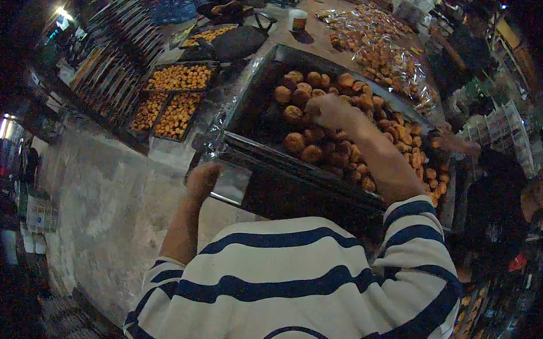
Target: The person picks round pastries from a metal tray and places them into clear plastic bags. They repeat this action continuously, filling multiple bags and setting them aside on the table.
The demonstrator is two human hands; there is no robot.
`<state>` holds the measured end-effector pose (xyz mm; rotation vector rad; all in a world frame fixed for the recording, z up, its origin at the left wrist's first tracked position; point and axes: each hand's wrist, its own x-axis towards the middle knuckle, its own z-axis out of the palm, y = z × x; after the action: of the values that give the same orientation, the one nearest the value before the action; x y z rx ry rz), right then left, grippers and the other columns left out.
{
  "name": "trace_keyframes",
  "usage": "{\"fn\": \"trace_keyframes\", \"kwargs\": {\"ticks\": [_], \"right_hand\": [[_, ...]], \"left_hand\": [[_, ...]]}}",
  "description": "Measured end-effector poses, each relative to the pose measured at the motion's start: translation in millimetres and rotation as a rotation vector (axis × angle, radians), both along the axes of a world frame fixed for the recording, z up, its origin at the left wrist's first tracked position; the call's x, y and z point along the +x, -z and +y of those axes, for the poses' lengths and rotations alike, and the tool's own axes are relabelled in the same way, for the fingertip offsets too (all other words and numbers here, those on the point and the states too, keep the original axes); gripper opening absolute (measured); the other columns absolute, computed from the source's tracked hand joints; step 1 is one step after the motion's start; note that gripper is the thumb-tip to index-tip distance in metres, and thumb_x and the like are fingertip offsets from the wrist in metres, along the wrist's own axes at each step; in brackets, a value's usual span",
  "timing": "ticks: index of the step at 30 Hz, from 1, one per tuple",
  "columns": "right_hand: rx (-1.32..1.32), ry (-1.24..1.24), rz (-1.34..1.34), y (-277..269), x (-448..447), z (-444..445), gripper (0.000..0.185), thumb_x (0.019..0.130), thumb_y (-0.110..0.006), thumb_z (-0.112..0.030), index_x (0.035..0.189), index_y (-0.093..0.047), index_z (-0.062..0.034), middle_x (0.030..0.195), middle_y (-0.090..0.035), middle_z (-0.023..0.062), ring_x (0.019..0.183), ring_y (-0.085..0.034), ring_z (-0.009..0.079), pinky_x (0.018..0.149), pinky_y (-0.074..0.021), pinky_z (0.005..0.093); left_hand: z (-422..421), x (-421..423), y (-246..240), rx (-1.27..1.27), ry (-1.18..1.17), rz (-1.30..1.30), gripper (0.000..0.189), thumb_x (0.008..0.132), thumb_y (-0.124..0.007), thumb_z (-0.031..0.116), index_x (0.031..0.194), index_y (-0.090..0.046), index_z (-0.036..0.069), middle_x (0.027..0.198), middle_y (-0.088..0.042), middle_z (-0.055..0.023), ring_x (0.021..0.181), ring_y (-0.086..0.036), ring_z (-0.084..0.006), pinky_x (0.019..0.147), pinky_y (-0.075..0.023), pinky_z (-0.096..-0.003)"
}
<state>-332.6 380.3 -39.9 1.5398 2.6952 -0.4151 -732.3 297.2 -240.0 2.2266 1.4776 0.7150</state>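
Note:
My right hand (327, 112) reaches down among round brown baked pieces (313, 154) in a large dark metal tray (299, 57). Its fingertips are hidden or dim, so whether it grips a piece cannot be told. Near the tray's left corner is my left hand (205, 178), beside crinkled clear plastic (214, 142) and a translucent plastic bag or sheet (232, 181). The fingers of that hand are too blurred to tell whether they hold the plastic. The tray's left end is dark, and the pieces lie piled towards its right side.
Clear-wrapped baked pieces (372, 42) lie beyond the tray, near a white cup (298, 20). Smaller trays of round pieces (180, 77) and a tray rack (107, 80) stand left. A co-worker's hand (456, 143) is at the tray's right end; another person's hand (226, 7) shows far back.

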Motion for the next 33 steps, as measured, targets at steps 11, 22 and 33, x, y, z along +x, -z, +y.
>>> {"fn": "trace_keyframes", "kwargs": {"ticks": [11,22,33], "right_hand": [[-0.188,0.105,0.086,61.5,-37.8,44.9,0.053,0.078,-0.063,-0.018,0.127,-0.049,-0.0043,0.117,-0.06,0.0158,0.109,-0.056,0.0279,0.09,-0.046,0.0365],[-0.256,-0.015,0.447,56.7,-126.9,13.6,0.037,0.083,-0.065,-0.028,0.114,-0.06,-0.0074,0.105,-0.066,0.0125,0.094,-0.063,0.0259,0.08,-0.0501,0.0362],[-0.006,0.181,0.147,48.8,-120.1,38.3,0.051,0.083,-0.066,-0.041,0.12,-0.055,-0.009,0.117,-0.051,0.0184,0.111,-0.053,0.0325,0.089,-0.0451,0.0403]], "left_hand": [[-89.5,-61.4,-67.0,-0.521,-0.222,-1.186,0.03,0.087,-0.062,0.021,0.109,-0.055,0.002,0.09,-0.061,-0.0077,0.084,-0.061,-0.0214,0.077,-0.0498,-0.0383],[-202.5,-157.7,-36.2,-0.585,-0.412,-1.281,0.012,0.09,-0.06,0.018,0.091,-0.056,0.007,0.079,-0.059,-0.0047,0.071,-0.064,-0.0226,0.07,-0.0534,-0.0374],[-218.8,-150.5,-11.6,-0.657,-0.508,-1.435,0.017,0.09,-0.061,0.022,0.096,-0.057,0.006,0.08,-0.061,-0.0061,0.072,-0.063,-0.0219,0.066,-0.0521,-0.0347]]}}
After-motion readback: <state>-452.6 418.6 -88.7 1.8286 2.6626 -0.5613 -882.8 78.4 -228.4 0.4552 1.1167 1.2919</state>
